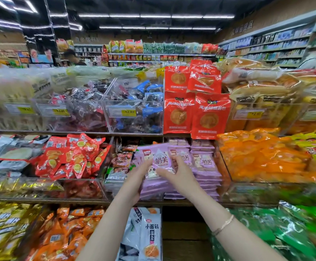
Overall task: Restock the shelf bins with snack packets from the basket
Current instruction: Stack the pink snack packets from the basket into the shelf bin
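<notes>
A stack of purple snack packets [159, 159] is held up in front of the middle shelf bin [202, 166], which holds more of the same purple packets. My left hand [142, 174] grips the stack from the left and underneath. My right hand [179, 172] grips its right side, thumb across the front of the top packet. Both forearms reach up from the bottom of the view. The basket is out of sight.
Clear bins on three shelf levels hold other snacks: red packets [74, 157] to the left, orange ones [262, 159] to the right, red bags [196, 102] hanging above. White packets [149, 234] stand below. People stand at the far left and right.
</notes>
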Action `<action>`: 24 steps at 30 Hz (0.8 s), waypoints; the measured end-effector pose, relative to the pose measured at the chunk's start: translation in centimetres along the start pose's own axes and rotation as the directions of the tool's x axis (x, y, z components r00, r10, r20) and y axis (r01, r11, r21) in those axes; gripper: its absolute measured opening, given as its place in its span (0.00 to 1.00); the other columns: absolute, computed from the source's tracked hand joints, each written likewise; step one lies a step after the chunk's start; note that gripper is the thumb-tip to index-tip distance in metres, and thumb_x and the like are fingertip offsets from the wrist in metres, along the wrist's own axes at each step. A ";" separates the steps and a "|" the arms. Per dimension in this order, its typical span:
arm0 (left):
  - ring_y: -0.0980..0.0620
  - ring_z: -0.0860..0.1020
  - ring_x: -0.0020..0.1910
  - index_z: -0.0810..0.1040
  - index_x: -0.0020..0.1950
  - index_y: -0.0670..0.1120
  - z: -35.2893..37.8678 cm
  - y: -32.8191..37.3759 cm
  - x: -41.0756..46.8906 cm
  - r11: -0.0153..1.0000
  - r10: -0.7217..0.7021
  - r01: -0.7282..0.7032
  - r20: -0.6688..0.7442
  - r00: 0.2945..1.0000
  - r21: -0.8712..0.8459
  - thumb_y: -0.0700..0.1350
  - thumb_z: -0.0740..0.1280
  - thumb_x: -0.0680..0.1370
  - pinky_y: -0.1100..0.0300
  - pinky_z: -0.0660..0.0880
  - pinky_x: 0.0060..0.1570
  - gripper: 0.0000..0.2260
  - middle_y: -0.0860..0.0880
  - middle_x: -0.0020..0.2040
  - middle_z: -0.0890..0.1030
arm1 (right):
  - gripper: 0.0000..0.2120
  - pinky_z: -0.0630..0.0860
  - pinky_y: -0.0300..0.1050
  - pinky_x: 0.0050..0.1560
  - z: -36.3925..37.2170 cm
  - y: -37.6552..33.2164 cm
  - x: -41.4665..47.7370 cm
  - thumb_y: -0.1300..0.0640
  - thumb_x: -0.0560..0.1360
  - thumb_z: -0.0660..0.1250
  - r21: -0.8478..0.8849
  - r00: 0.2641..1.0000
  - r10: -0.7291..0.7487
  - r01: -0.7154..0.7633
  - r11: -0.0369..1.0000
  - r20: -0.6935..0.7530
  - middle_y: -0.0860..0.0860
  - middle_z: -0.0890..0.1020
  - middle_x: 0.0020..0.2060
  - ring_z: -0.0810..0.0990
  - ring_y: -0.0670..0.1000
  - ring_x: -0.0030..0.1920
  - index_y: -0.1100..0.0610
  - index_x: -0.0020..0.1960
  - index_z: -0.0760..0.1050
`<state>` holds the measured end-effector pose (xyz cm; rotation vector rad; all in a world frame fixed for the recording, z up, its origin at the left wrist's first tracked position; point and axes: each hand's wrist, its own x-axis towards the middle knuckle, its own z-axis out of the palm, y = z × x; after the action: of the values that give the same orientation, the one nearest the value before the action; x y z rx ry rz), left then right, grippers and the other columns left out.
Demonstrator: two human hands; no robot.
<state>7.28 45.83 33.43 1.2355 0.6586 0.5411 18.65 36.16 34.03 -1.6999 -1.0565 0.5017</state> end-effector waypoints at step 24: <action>0.42 0.69 0.69 0.60 0.76 0.48 0.5 -1.1 4.0 0.996 -0.084 0.087 -0.077 0.993 0.027 0.60 0.74 0.67 0.37 0.68 0.65 0.43 0.45 0.74 0.65 | 0.17 0.72 0.48 0.58 -8.3 7.2 3.7 0.50 0.81 0.54 -0.900 0.938 -0.188 -0.203 0.386 -0.292 0.55 0.72 0.63 0.70 0.54 0.62 0.58 0.63 0.70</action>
<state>10.46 47.95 31.87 1.2143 0.7828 0.5101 29.79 34.13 31.25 -2.6519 -1.1193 -0.5788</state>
